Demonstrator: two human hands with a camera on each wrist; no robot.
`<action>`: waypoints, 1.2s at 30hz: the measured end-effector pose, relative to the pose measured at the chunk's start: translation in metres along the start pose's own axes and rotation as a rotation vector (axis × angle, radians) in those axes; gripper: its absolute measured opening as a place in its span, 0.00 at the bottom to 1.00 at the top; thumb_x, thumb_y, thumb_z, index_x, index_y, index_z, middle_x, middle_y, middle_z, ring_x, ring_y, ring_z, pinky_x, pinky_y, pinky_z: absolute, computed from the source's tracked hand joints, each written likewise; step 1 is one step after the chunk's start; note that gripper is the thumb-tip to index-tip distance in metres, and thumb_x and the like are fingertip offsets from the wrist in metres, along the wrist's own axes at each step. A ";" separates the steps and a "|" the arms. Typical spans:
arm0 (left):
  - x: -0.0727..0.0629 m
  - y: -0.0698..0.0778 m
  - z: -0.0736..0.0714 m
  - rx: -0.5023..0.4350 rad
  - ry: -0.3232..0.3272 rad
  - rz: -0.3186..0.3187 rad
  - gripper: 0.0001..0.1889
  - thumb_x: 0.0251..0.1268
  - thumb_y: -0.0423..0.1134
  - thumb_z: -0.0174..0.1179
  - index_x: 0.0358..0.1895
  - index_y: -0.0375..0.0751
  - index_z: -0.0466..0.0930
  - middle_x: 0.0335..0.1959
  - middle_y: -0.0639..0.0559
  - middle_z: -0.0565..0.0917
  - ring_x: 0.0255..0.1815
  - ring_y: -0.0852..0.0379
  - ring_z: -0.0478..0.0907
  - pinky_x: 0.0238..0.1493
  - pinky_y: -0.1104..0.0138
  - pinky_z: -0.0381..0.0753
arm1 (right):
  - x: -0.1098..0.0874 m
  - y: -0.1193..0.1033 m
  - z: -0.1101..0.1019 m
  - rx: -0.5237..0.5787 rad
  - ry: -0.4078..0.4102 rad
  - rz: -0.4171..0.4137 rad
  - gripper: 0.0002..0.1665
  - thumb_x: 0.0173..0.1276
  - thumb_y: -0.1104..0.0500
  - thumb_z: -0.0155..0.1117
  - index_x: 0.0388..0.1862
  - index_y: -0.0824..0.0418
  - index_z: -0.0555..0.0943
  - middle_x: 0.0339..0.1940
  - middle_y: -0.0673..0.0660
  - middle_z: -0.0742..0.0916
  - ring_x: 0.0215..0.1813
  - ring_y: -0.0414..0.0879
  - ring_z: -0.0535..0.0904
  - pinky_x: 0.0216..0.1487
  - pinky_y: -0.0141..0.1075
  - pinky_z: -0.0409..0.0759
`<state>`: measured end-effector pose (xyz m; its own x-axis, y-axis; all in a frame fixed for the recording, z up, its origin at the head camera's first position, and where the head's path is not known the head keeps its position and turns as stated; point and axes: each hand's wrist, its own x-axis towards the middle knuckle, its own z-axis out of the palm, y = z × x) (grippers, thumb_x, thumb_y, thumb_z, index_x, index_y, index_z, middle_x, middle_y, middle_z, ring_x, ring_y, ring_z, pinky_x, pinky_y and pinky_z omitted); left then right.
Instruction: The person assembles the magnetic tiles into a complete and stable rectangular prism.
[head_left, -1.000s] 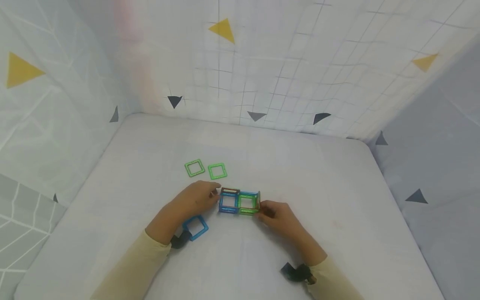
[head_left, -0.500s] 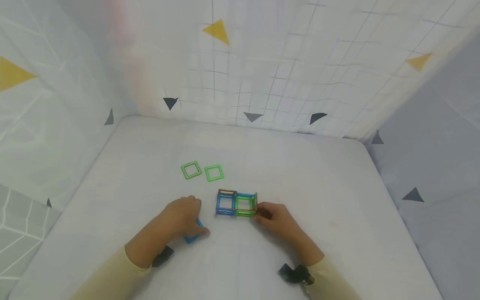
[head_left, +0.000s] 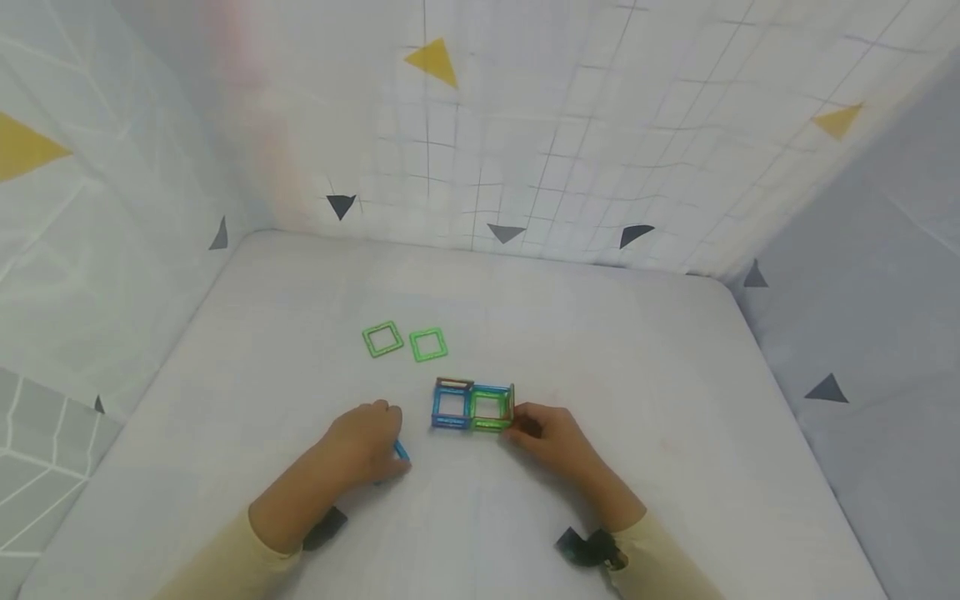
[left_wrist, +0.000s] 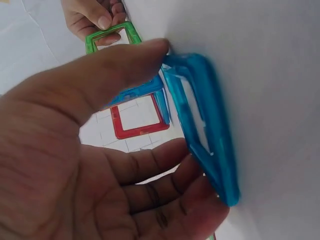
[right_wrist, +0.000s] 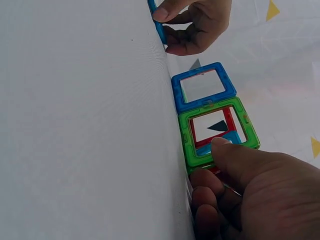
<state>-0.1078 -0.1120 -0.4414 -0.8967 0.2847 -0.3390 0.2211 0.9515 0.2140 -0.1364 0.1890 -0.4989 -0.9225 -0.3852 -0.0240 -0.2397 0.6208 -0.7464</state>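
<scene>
My left hand (head_left: 363,442) pinches a blue square magnetic tile (left_wrist: 222,130) between thumb and fingertips, left of and nearer than a joined structure. In the left wrist view that tile stands tilted on edge against the white surface; in the head view the hand covers most of it. The structure has two open-topped square cells side by side, with a blue tile (right_wrist: 226,82) and a green tile (right_wrist: 187,137) as upright front walls, plus red and blue tiles behind. My right hand (head_left: 558,437) holds its right end, thumb on the green tile's edge, other fingers curled beneath.
Two green square tiles (head_left: 431,358) lie flat behind the structure, to its left. The white padded surface (head_left: 637,358) meets pale fabric walls with yellow and dark triangles. Black straps (head_left: 588,547) sit at both wrists.
My left hand has left the structure's left end, moved toward me and taken hold of the loose blue tile, now tilted off the surface. My right hand stays at the structure's right end.
</scene>
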 end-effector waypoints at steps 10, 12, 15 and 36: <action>0.001 -0.003 -0.003 -0.066 0.041 0.042 0.26 0.51 0.49 0.72 0.52 0.40 0.80 0.35 0.55 0.76 0.33 0.57 0.71 0.41 0.63 0.79 | -0.001 0.000 0.004 0.007 0.017 0.003 0.14 0.63 0.54 0.74 0.47 0.52 0.85 0.33 0.41 0.86 0.34 0.39 0.79 0.37 0.31 0.81; 0.002 -0.005 -0.004 -0.078 0.064 0.055 0.27 0.51 0.50 0.72 0.54 0.41 0.81 0.38 0.54 0.78 0.36 0.57 0.72 0.45 0.63 0.81 | -0.001 0.000 0.005 0.002 0.022 0.006 0.14 0.63 0.54 0.74 0.48 0.52 0.85 0.32 0.40 0.85 0.34 0.38 0.79 0.36 0.30 0.81; 0.004 -0.007 -0.004 -0.097 0.088 0.069 0.28 0.51 0.51 0.72 0.55 0.43 0.81 0.43 0.54 0.80 0.39 0.58 0.73 0.50 0.62 0.82 | -0.001 0.000 0.005 -0.005 0.028 0.007 0.14 0.63 0.54 0.74 0.48 0.52 0.85 0.32 0.40 0.85 0.34 0.38 0.79 0.36 0.30 0.81; 0.011 -0.014 -0.005 -0.237 0.236 0.154 0.31 0.56 0.46 0.71 0.64 0.43 0.75 0.62 0.52 0.78 0.58 0.54 0.78 0.61 0.57 0.80 | -0.001 0.001 0.004 -0.015 0.035 -0.013 0.14 0.63 0.53 0.74 0.47 0.51 0.85 0.31 0.40 0.85 0.33 0.38 0.78 0.35 0.30 0.80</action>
<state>-0.1229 -0.1229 -0.4431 -0.9296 0.3617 -0.0711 0.2908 0.8381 0.4616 -0.1348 0.1869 -0.5022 -0.9293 -0.3692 0.0090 -0.2558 0.6260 -0.7367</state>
